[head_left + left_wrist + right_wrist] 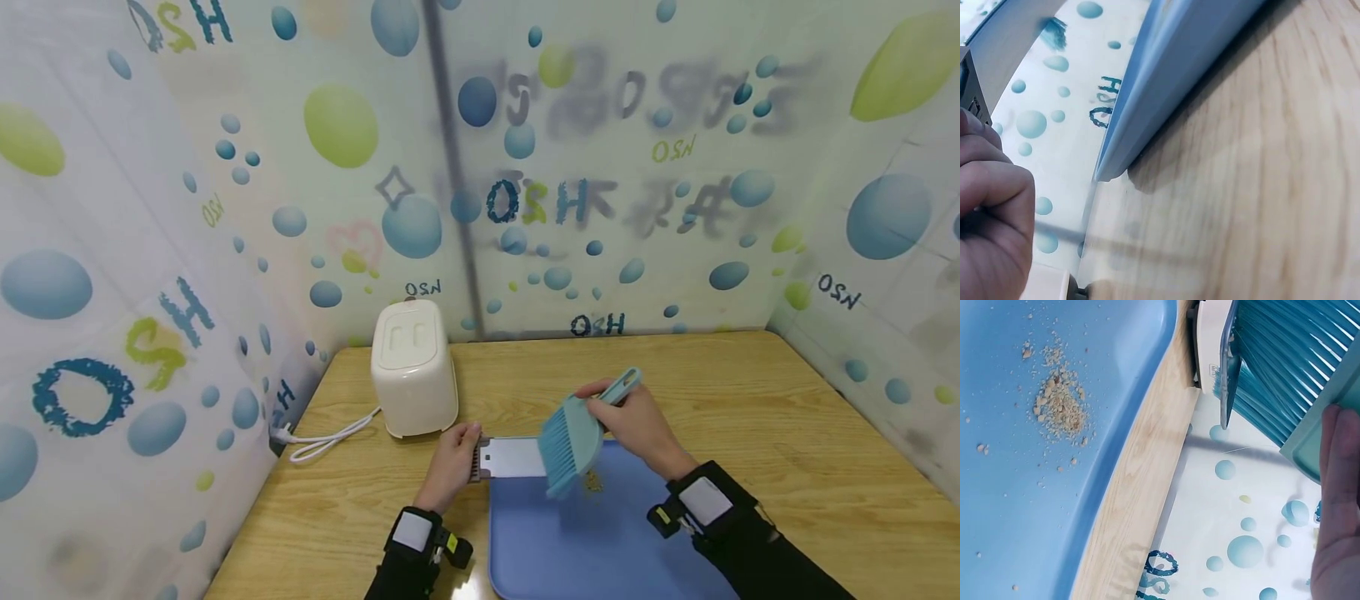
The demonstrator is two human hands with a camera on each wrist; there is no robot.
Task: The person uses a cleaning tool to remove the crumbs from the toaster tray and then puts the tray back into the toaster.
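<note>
My left hand (448, 463) pinches the grey end of a flat metal crumb tray (513, 458), held above the far left part of a blue tray (543, 542). With my right hand (639, 423) I grip a light-blue hand brush (572, 446). Its bristles (1291, 356) meet or overlap the crumb tray's right end; actual contact is hard to judge. A small heap of crumbs (1060, 409) lies on the blue tray, with loose bits scattered round it. In the left wrist view, curled fingers (997, 187) show at the left edge.
A white toaster (414, 371) stands behind my left hand. Its white cord (330, 443) lies looped at the table's left side. Patterned sheets (600, 167) wall in the back and both sides of the wooden table (810, 450).
</note>
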